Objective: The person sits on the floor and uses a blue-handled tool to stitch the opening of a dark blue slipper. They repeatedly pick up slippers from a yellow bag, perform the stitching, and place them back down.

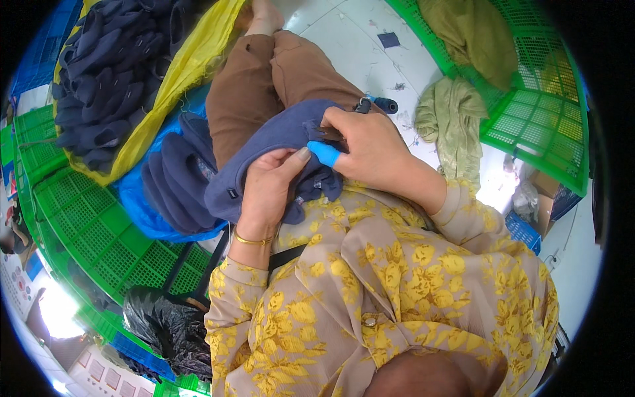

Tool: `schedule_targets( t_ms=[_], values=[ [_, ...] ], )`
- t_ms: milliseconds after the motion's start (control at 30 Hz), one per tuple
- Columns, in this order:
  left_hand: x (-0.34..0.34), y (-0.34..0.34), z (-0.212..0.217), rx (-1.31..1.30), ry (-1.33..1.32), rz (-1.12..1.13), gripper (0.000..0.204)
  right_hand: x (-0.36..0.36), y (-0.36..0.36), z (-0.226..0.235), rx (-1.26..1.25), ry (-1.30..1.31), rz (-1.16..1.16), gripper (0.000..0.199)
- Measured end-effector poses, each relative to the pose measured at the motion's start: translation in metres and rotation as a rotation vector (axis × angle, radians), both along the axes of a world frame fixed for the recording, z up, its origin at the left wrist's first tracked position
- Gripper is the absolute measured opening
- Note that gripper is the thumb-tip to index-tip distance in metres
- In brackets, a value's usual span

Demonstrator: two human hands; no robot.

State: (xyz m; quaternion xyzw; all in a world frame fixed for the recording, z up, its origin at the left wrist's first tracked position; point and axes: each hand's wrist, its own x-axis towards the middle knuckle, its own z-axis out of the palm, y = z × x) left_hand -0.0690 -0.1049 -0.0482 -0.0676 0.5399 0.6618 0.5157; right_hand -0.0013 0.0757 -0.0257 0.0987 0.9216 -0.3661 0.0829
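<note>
A navy blue cap-like cloth piece [233, 173] with a thick rounded edge and a small dark label lies across my lap. My left hand [268, 182], a gold bangle at its wrist, pinches the cloth between thumb and fingers. Close beside it, my right hand [370, 142] is closed at the cloth's edge, blue tape [323, 153] round its thumb. Dark thread snips [362, 105] appear to sit in that hand, mostly hidden by the fingers. Just beyond the knuckles is a dark, spool-like cylinder [385, 105].
To the left, a yellow sack [135, 149] holds a heap of similar navy pieces [106, 86]. More navy pieces [173, 178] rest on blue plastic [149, 215] by my leg. Green crates [99, 231] stand on both sides. An olive cloth [453, 116] lies at right.
</note>
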Motion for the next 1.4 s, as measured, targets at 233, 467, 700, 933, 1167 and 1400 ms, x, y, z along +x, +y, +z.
schedule_targets(
  t_ms=[233, 467, 700, 933, 1167, 1400],
  values=[
    [0.003, 0.002, -0.003, 0.018, 0.013, 0.031, 0.015, -0.004, -0.012, 0.0, -0.076, -0.026, -0.043, 0.047],
    [0.002, -0.002, -0.006, -0.011, 0.038, 0.02, 0.014, -0.007, 0.005, 0.001, -0.323, 0.008, 0.016, 0.043],
    [0.005, 0.0, -0.008, 0.111, 0.055, 0.072, 0.016, -0.013, -0.002, 0.029, 0.089, 0.417, 0.333, 0.023],
    [0.005, -0.007, -0.012, 0.113, 0.093, 0.052, 0.018, -0.025, 0.003, 0.025, 0.282, 0.346, 0.592, 0.013],
    [0.005, -0.011, -0.008, -0.035, 0.105, -0.008, 0.017, -0.016, -0.011, 0.003, 0.249, 0.594, 0.575, 0.016],
    [0.015, -0.012, -0.013, 0.084, 0.072, 0.096, 0.011, -0.024, -0.033, 0.024, -0.106, 0.793, 0.335, 0.035]
  ],
)
